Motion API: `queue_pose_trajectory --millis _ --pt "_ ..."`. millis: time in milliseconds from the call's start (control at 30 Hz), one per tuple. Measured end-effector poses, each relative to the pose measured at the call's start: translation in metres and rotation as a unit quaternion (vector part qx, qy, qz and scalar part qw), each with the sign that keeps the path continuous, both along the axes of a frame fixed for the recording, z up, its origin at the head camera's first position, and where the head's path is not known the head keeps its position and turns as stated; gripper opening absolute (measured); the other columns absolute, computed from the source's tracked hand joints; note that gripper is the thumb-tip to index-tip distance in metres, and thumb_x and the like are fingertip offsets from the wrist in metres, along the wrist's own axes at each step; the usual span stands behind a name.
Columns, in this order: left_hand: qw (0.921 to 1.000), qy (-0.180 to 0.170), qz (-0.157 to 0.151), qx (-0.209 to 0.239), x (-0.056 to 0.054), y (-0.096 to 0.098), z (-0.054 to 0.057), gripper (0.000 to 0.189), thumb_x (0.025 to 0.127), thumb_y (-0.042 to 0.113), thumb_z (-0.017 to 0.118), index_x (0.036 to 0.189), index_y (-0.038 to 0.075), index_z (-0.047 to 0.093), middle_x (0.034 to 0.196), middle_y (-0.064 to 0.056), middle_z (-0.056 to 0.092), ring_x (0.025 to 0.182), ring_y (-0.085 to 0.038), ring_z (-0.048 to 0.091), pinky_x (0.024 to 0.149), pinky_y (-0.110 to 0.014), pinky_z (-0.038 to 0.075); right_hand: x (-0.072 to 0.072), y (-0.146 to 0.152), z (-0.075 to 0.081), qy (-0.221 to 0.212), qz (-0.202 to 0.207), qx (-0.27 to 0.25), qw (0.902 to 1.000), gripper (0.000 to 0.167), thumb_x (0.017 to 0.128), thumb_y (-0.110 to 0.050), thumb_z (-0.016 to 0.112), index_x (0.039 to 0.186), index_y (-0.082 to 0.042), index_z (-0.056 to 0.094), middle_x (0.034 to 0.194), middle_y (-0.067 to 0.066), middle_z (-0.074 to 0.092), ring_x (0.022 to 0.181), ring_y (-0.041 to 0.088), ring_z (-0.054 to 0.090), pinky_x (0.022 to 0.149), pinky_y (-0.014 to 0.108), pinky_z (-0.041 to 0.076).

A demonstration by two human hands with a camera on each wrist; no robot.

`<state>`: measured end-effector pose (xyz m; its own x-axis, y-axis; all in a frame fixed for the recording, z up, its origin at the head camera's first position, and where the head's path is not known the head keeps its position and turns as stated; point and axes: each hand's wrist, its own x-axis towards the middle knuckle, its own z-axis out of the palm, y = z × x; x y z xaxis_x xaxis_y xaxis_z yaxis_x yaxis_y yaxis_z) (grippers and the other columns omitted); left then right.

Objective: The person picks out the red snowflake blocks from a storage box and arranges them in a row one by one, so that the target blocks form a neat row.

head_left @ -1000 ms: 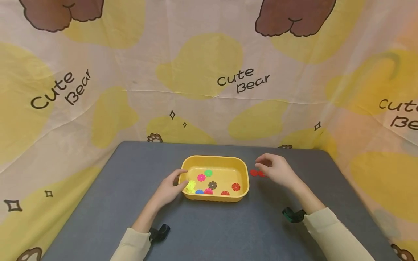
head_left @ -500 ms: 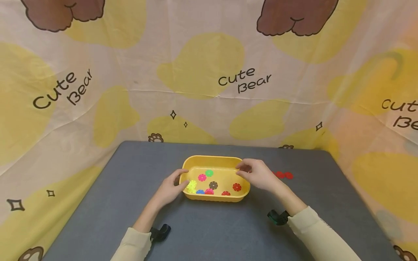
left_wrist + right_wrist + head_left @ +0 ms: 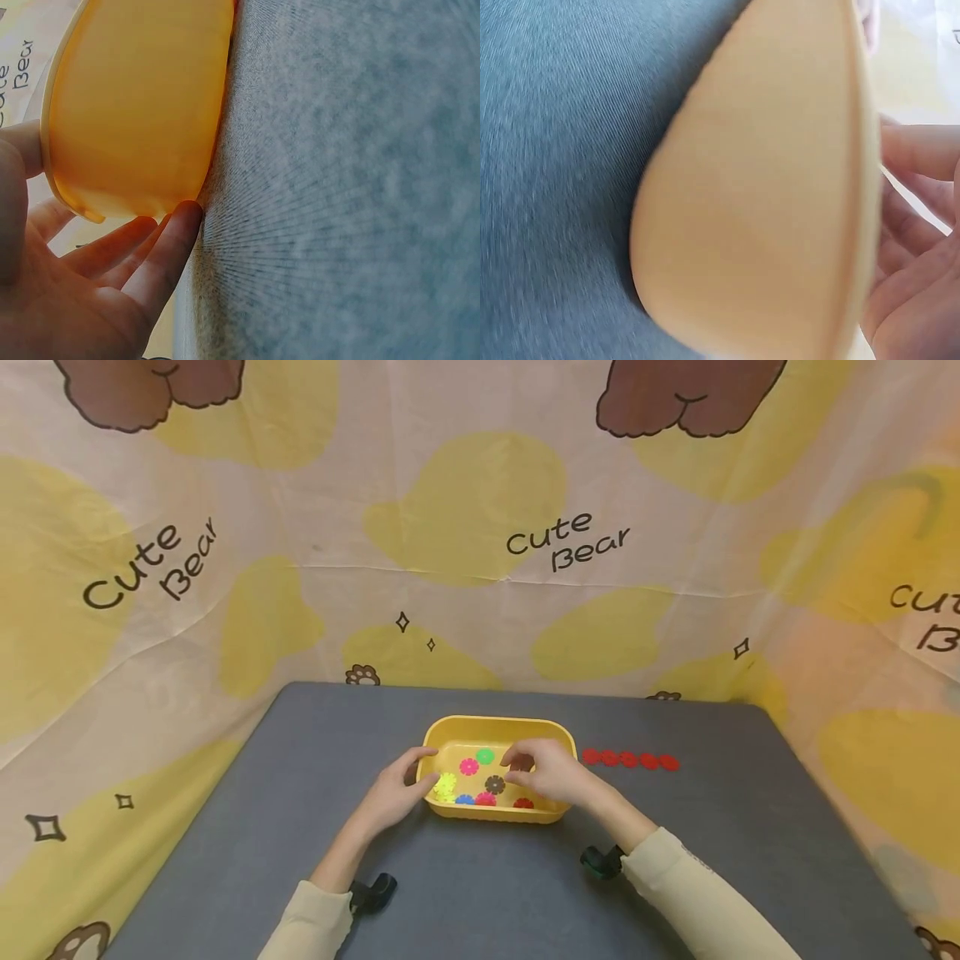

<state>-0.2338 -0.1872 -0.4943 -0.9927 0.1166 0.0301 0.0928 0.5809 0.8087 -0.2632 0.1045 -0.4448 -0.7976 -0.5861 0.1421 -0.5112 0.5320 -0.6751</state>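
Observation:
A yellow plastic basin (image 3: 491, 813) holds snowflake-shaped interlocking discs: a green disc (image 3: 485, 757), pink ones, a grey-brown disc (image 3: 494, 785), a blue one, red, and a yellow cluster (image 3: 445, 786). My left hand (image 3: 392, 795) grips the basin's left end; in the left wrist view its thumb is at the rim and its fingers (image 3: 169, 251) lie against the outer wall. Over the right half of the basin is my right hand (image 3: 553, 771), fingers loosely bent and nothing visible between them. It hides part of the contents. In the right wrist view, its fingers (image 3: 919, 146) reach past the rim.
Right of the basin, several red discs (image 3: 628, 760) lie in a row on the dark grey table (image 3: 480, 893). A patterned cloth (image 3: 465, 510) hangs behind the table and along both sides.
My right hand has moved left from the row of red discs, across the rim, to over the basin. The row is uncovered now. My left hand stays at the basin's left end.

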Motion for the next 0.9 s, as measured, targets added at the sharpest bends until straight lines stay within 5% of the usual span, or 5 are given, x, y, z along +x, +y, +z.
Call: queue_pose_trajectory --millis 367,667,900 --pt "1.0000 0.000 0.003 -0.003 0.000 0.001 0.000 0.047 0.096 0.031 0.070 0.141 0.021 0.057 0.147 -0.010 0.055 0.130 -0.038 0.054 0.104 -0.061 0.044 -0.006 -0.027 -0.019 -0.078 0.037 0.011 0.9962 0.015 0.089 -0.011 0.079 0.102 -0.006 0.074 0.083 -0.007 0.066 0.075 0.014 0.060 0.068 0.029 0.051" --pt "1.0000 0.004 0.000 0.001 -0.002 0.001 -0.002 0.046 0.096 0.031 0.070 0.140 0.020 0.058 0.147 -0.010 0.054 0.130 -0.038 0.055 0.104 -0.060 0.044 -0.010 -0.036 -0.029 -0.089 0.065 0.033 0.9933 0.015 0.086 -0.004 0.080 0.098 -0.005 0.073 0.080 -0.006 0.066 0.075 0.011 0.060 0.072 0.026 0.053" --pt "1.0000 0.004 -0.003 0.004 -0.002 0.001 -0.002 0.047 0.096 0.030 0.070 0.140 0.019 0.057 0.147 -0.010 0.054 0.130 -0.038 0.055 0.104 -0.060 0.045 -0.016 -0.042 -0.033 -0.052 0.077 0.067 0.9934 0.015 0.084 -0.004 0.082 0.096 -0.005 0.073 0.079 -0.002 0.063 0.073 0.012 0.055 0.070 0.025 0.050"
